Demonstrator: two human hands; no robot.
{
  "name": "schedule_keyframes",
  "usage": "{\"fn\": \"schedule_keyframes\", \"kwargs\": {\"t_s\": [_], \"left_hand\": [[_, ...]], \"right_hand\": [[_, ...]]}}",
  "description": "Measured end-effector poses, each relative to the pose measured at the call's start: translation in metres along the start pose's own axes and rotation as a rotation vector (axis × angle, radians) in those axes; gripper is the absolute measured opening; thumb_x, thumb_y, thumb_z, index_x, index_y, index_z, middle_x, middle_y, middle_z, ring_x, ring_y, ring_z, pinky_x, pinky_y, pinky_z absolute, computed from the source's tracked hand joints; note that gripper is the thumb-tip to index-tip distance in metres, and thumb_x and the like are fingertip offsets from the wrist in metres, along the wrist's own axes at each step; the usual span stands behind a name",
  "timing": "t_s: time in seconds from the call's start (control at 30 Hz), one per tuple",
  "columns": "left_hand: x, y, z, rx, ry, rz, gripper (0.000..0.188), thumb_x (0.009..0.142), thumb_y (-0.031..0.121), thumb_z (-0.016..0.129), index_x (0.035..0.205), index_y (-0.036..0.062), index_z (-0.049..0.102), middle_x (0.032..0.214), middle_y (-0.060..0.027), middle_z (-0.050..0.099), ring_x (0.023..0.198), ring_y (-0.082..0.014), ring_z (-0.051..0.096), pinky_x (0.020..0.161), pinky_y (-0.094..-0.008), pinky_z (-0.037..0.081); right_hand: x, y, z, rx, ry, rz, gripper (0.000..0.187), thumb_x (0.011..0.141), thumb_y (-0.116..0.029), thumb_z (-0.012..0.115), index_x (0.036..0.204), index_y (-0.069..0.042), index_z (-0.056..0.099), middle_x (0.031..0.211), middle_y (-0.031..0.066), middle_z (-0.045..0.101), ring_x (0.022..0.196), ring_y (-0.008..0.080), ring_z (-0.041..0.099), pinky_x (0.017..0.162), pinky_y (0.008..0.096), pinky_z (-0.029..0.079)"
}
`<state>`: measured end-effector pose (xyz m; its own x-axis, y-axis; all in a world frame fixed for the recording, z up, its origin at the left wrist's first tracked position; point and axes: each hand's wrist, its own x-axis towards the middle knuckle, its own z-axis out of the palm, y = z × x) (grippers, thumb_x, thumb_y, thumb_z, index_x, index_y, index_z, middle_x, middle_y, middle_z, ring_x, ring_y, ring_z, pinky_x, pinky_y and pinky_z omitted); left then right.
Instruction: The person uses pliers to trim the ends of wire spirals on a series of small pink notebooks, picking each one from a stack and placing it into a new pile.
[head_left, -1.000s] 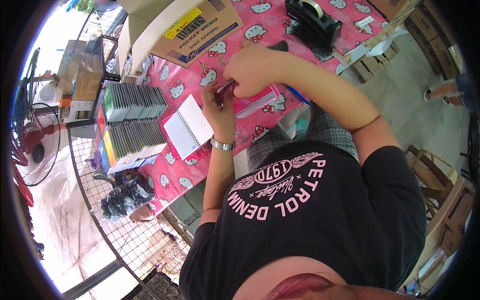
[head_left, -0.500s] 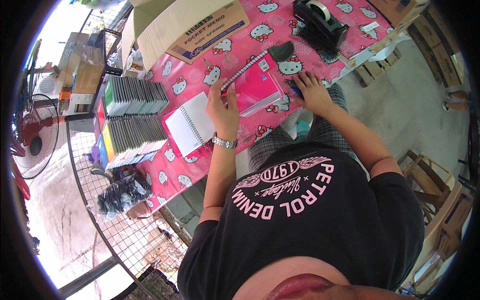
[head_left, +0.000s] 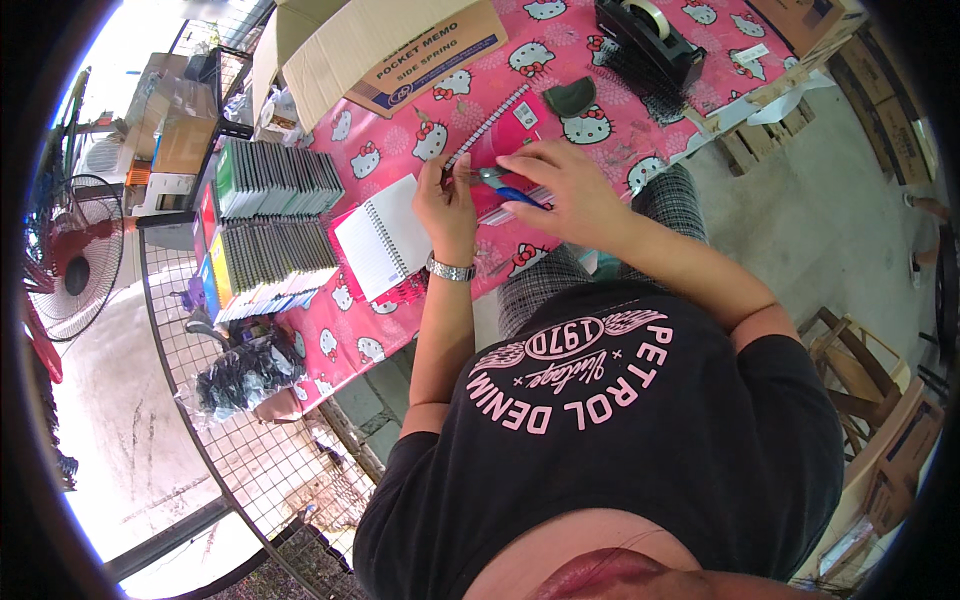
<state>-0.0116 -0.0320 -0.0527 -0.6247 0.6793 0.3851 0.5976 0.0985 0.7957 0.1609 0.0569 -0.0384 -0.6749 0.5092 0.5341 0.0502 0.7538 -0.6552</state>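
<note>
A pair of blue-handled pliers (head_left: 522, 197) is in my right hand (head_left: 580, 195), its metal jaws at the near end of a white spiral binding. That spiral runs along the edge of a pink notebook (head_left: 515, 125) lying in front of me. My left hand (head_left: 447, 215), wearing a metal watch, pinches the same end of the spiral, close to the jaws. Whether the jaws grip the wire is too small to tell. Left of my left hand, a spiral notebook (head_left: 372, 243) lies open at a white page over pink ones.
Stacked spiral notebooks (head_left: 275, 180) stand at the table's left. An open carton (head_left: 420, 65) is at the back, a black tape dispenser (head_left: 655, 45) at the back right. A dark half-round piece (head_left: 570, 97) lies beyond the pink notebook. Plastic-wrapped black items (head_left: 245, 380) sit near the left corner.
My right hand has lifted from the table's near right edge and moved left, bringing the pliers to the spiral's end. My left hand stays at the spiral.
</note>
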Motion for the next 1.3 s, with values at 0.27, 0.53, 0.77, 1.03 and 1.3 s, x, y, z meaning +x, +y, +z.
{"fn": "schedule_keyframes", "kwargs": {"t_s": [0.27,0.53,0.77,1.03,1.3], "left_hand": [[-0.007,-0.013,0.004,-0.099,0.113,0.029,0.016,0.080,-0.006,0.067,0.095,-0.0005,0.067,0.083,-0.0084,0.064,0.068,-0.0141,0.060,0.060,-0.0271,0.049],[-0.024,0.001,-0.053,-0.050,0.380,0.084,0.011,0.089,0.000,0.065,0.101,-0.0017,0.063,0.088,-0.0075,0.063,0.077,-0.0123,0.064,0.053,-0.0233,0.048],[-0.048,-0.053,-0.147,-0.293,0.696,-0.315,0.016,0.099,0.013,0.056,0.093,0.0000,0.049,0.085,-0.0063,0.056,0.067,-0.0142,0.060,0.051,-0.0300,0.057],[-0.058,-0.080,-0.173,-0.488,0.793,-0.309,0.017,0.098,0.009,0.056,0.109,-0.0007,0.047,0.094,-0.0094,0.059,0.075,-0.0170,0.063,0.057,-0.0316,0.060],[-0.065,-0.080,-0.178,-0.221,0.735,-0.379,0.020,0.092,0.007,0.063,0.108,-0.0011,0.054,0.095,-0.0104,0.062,0.077,-0.0165,0.058,0.063,-0.0285,0.049]], "right_hand": [[0.012,-0.008,0.014,0.135,-0.172,0.156,0.033,0.089,-0.028,0.065,0.111,-0.004,0.065,0.095,0.0073,0.064,0.087,0.0209,0.062,0.073,0.0347,0.049],[-0.002,-0.032,0.046,1.336,-0.562,0.852,0.028,0.095,-0.034,0.060,0.096,-0.007,0.065,0.075,0.0002,0.062,0.063,0.0083,0.056,0.057,0.0222,0.044],[-0.039,-0.021,0.114,1.714,-0.659,1.012,0.031,0.085,-0.028,0.068,0.108,-0.008,0.060,0.109,0.0053,0.058,0.089,0.0156,0.058,0.079,0.0303,0.048],[0.016,-0.062,0.129,0.777,-0.792,-0.162,0.044,0.075,-0.026,0.073,0.112,-0.005,0.059,0.156,0.0222,0.019,0.124,0.0337,0.052,0.097,0.0367,0.045],[0.029,-0.068,0.145,0.687,-1.034,-0.193,0.043,0.072,-0.018,0.074,0.112,-0.007,0.061,0.158,0.0256,0.013,0.128,0.0354,0.050,0.097,0.0391,0.047]]}}
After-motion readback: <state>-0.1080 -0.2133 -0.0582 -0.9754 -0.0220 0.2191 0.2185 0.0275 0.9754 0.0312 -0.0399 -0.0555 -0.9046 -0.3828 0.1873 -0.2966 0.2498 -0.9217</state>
